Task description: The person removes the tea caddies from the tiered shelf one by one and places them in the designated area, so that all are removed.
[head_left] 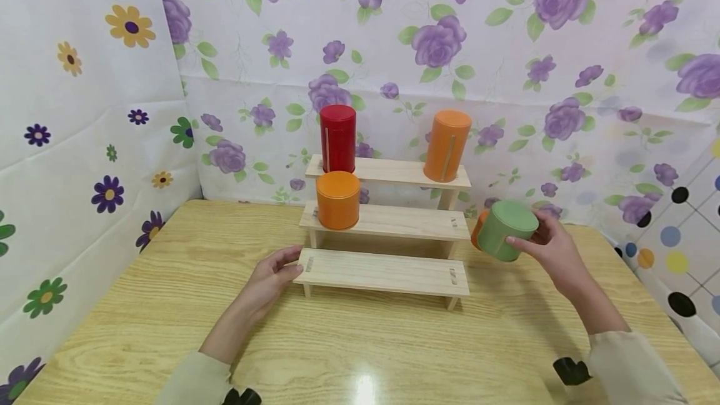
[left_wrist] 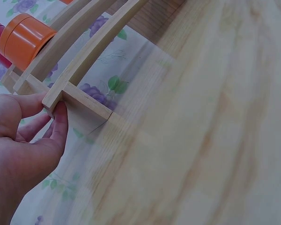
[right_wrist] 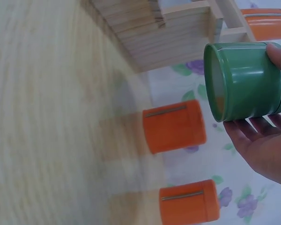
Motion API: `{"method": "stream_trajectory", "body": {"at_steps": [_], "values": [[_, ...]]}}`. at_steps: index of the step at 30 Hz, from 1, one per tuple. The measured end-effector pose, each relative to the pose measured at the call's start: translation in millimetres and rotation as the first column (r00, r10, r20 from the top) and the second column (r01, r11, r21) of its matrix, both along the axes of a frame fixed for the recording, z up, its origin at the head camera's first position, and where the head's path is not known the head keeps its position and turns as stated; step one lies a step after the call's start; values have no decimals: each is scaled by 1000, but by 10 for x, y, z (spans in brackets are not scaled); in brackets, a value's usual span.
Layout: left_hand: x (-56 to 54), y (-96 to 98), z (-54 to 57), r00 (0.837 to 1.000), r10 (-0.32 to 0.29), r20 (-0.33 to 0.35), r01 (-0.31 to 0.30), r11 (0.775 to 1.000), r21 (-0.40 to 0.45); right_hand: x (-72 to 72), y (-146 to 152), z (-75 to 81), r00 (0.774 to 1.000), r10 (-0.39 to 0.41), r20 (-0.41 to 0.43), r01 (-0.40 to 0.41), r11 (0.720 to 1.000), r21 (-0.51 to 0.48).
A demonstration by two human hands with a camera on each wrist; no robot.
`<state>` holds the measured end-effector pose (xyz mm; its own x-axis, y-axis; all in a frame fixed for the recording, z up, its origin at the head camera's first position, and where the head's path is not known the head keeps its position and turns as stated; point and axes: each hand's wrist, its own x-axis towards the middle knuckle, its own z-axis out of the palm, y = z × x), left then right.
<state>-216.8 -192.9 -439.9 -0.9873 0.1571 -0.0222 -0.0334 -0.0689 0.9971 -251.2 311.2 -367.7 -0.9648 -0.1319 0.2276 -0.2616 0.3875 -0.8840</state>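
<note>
My right hand [head_left: 554, 245] grips a short green canister [head_left: 509, 230], tilted and held to the right of a three-tier wooden shelf [head_left: 382, 270]. Its open-looking round end shows in the right wrist view, where the green canister [right_wrist: 253, 79] sits between thumb and fingers. My left hand [head_left: 272, 283] pinches the left end of the lowest tier; the left wrist view shows thumb and fingers around that corner [left_wrist: 54, 96]. A red canister [head_left: 339, 139] and a tall orange canister [head_left: 447, 145] stand on the top tier. On the middle tier's left is a short orange canister [head_left: 338, 202].
Two orange canisters, one nearer the shelf [right_wrist: 174, 126] and another beyond it [right_wrist: 189, 202], stand on the table right of the shelf. In the head view the green canister partly covers an orange one [head_left: 478, 230]. Flowered cloth [head_left: 394, 36] hangs behind the wooden table [head_left: 360, 342].
</note>
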Motion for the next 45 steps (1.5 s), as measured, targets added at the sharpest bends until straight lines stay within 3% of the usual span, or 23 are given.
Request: {"method": "stream_trajectory", "body": {"at_steps": [23, 45], "values": [[18, -15, -8, 1000, -3, -1, 3, 1000, 20, -22, 174, -368, 985, -23, 169, 7, 995, 95], [10, 14, 1, 1000, 9, -5, -9, 1000, 7, -60, 229, -524, 979, -4, 203, -15, 996, 90]]}}
